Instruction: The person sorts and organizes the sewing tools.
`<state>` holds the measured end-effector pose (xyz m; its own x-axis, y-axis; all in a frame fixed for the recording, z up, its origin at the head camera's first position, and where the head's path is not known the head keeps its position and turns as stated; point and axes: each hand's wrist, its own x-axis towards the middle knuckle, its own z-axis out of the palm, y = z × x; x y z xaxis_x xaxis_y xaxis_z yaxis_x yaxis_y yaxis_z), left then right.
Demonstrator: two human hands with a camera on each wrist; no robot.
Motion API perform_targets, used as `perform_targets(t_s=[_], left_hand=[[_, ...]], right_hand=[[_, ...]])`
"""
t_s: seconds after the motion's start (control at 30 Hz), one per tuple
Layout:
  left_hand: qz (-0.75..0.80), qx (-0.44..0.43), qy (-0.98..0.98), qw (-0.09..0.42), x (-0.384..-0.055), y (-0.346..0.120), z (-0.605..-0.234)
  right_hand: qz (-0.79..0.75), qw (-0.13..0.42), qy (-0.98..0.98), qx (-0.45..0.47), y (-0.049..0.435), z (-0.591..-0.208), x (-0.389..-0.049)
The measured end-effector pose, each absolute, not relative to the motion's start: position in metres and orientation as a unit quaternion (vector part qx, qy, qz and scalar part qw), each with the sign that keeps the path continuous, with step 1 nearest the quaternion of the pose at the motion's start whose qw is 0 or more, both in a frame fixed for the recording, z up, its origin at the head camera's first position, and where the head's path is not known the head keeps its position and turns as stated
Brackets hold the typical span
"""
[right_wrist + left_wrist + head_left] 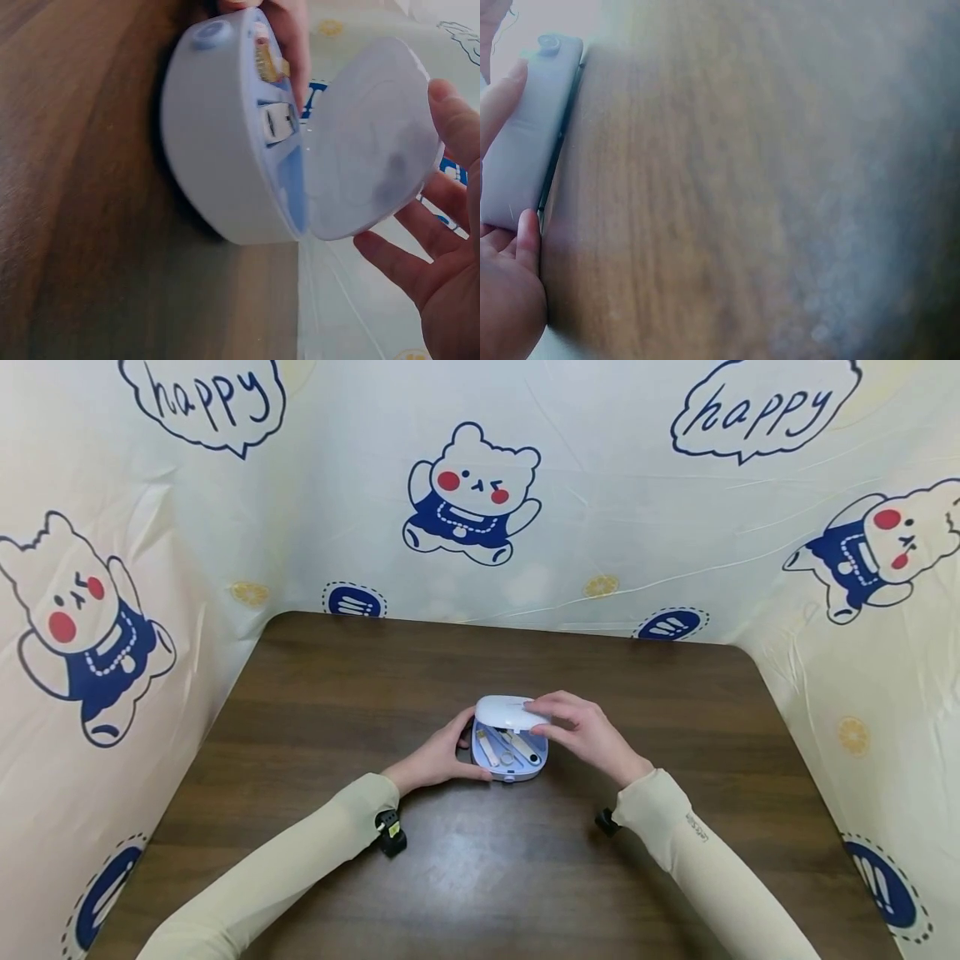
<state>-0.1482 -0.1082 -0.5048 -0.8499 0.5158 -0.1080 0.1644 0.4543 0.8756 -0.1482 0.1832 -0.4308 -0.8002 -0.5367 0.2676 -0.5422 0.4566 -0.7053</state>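
A small light-blue rounded case (510, 775) rests on the table with its white lid (501, 712) raised at the back. My left hand (444, 755) grips the case from its left side, thumb along the front wall and fingers behind. With thumb and fingertips my right hand (588, 733) holds the lid by its edge, tilted up, as the right wrist view also shows. Inside lie small tools in slots, among them a white-handled one (487, 747), a ring-shaped piece (507, 758) and a yellowish bristled brush (266, 61). A round button (212, 34) sits on the front wall.
The dark brown wooden table (315, 693) extends around the case on all sides. Behind it and at both sides hangs a pale curtain (585, 510) printed with cartoon bears. Each sleeve has a dark wrist camera (392, 833) strapped near the cuff.
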Motion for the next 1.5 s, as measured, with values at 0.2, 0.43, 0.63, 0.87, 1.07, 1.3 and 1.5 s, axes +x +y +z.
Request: perform_targets(t_s=[0.2,0.43,0.63,0.87,1.07,1.3,1.5], left_hand=[[0.478,0.207,0.834,0.183,-0.148,-0.108,-0.507],[0.480,0.207,0.832,0.184,-0.148,-0.107,-0.505],[0.481,0.205,0.832,0.183,-0.148,-0.107,-0.504],[0.485,0.202,0.832,0.177,-0.149,-0.106,-0.504],[0.487,0.202,0.831,0.180,-0.149,-0.107,-0.504],[0.485,0.203,0.832,0.174,-0.148,-0.108,-0.505],[0.479,0.207,0.834,0.181,-0.148,-0.107,-0.504]], right_hand=[[0.389,0.010,-0.854,0.346,0.186,-0.437,-0.141],[0.356,-0.009,-0.861,0.364,0.185,-0.441,-0.132],[0.340,0.015,-0.857,0.387,0.183,-0.451,-0.125],[0.316,0.052,-0.847,0.424,0.181,-0.461,-0.123],[0.302,0.073,-0.847,0.432,0.179,-0.466,-0.120],[0.282,0.080,-0.852,0.433,0.175,-0.465,-0.123],[0.278,-0.027,-0.890,0.361,0.174,-0.463,-0.133]])
